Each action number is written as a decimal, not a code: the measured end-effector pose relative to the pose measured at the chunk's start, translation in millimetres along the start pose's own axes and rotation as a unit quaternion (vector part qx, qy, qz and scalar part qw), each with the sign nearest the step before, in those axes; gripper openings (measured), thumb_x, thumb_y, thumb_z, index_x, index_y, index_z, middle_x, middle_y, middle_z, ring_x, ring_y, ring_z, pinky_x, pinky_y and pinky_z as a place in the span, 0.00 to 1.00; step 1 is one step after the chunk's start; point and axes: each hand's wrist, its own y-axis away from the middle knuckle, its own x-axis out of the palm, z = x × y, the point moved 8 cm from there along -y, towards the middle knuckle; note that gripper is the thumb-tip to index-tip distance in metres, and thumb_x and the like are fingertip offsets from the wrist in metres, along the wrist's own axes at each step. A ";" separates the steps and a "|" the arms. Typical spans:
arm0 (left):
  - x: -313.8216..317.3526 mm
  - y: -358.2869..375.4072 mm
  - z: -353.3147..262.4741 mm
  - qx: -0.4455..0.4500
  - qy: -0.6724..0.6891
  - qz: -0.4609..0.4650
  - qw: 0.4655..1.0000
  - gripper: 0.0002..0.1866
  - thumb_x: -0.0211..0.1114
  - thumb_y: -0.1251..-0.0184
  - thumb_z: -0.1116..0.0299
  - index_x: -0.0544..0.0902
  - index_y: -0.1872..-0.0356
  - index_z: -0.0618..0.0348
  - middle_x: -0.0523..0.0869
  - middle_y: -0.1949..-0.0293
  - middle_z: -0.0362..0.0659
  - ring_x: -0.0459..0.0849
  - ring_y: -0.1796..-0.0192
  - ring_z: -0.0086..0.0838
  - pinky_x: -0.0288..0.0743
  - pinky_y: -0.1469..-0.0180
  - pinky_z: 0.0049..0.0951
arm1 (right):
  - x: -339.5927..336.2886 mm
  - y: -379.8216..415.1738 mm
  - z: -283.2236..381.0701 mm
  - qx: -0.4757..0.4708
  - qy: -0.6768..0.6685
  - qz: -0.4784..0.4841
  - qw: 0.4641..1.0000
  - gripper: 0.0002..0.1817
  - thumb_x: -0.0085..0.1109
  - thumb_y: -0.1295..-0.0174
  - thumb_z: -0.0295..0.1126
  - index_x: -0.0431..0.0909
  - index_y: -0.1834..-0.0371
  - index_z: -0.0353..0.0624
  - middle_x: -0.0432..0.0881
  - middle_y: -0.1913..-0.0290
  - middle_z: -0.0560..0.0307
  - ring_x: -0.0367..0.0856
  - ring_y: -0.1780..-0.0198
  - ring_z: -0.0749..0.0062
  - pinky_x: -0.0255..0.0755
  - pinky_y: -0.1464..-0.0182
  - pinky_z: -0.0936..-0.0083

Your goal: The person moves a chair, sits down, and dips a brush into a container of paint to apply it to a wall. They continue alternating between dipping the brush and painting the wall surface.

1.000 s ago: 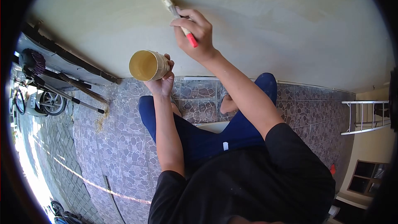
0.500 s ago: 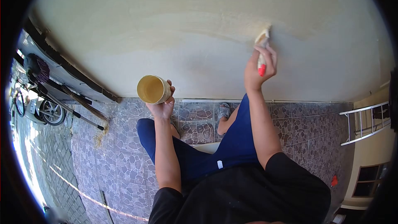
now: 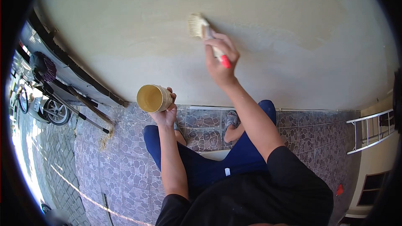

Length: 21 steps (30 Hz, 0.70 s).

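My right hand point(image 3: 223, 56) grips a paintbrush point(image 3: 208, 33) with a pale handle and a red tip. Its wide bristles lie against the wall point(image 3: 268, 54), left of centre and pointing up and to the left. The wall's upper part looks yellowish beige, while a greyer band runs below. Around a cup point(image 3: 165, 97) are wrapped the fingers of my left hand point(image 3: 167, 115). The cup's open mouth is tilted toward me, and its inside is coated in yellowish paint. It is held low in front of the wall, above my left knee.
Patterned stone tiles point(image 3: 130, 150) cover the floor under my feet. On the left lean a broom point(image 3: 90, 104) and a dark pole near a parked motorbike point(image 3: 52, 111). A metal ladder point(image 3: 370, 132) stands at the right, and a red object point(image 3: 339, 189) lies on the floor.
My right hand has swept the paintbrush left and slightly up across the wall, its bristles now fanned out. The cup stays in my left hand, nearly in place.
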 end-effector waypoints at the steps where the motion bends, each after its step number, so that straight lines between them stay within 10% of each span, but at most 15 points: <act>1: -5.1 -0.1 -3.1 -0.002 -0.004 -0.001 1.000 0.32 0.62 0.26 0.43 0.77 0.30 0.54 0.76 0.35 0.57 0.80 0.39 0.51 0.78 0.70 0.25 | -29.7 -3.0 -11.4 0.009 0.012 -0.017 1.000 0.08 0.70 0.41 0.14 0.87 0.63 0.39 0.88 0.56 0.43 0.92 0.54 0.49 0.85 0.50 0.64; 9: 4.4 8.8 -7.3 0.037 -0.018 -0.054 0.998 0.30 0.51 0.21 0.41 0.81 0.35 0.55 0.83 0.40 0.62 0.88 0.48 0.55 0.79 0.77 0.28 | -132.7 23.8 8.9 0.017 0.268 -0.103 0.958 0.08 0.68 0.40 0.13 0.88 0.63 0.38 0.86 0.57 0.46 0.90 0.52 0.51 0.84 0.54 0.64; 21: -3.5 7.4 -5.8 0.039 -0.019 -0.067 0.997 0.31 0.51 0.22 0.40 0.81 0.36 0.56 0.84 0.42 0.62 0.88 0.50 0.54 0.80 0.77 0.26 | 99.7 4.7 55.6 -0.028 0.005 0.023 0.999 0.08 0.70 0.46 0.16 0.87 0.66 0.42 0.84 0.60 0.48 0.87 0.63 0.51 0.82 0.60 0.63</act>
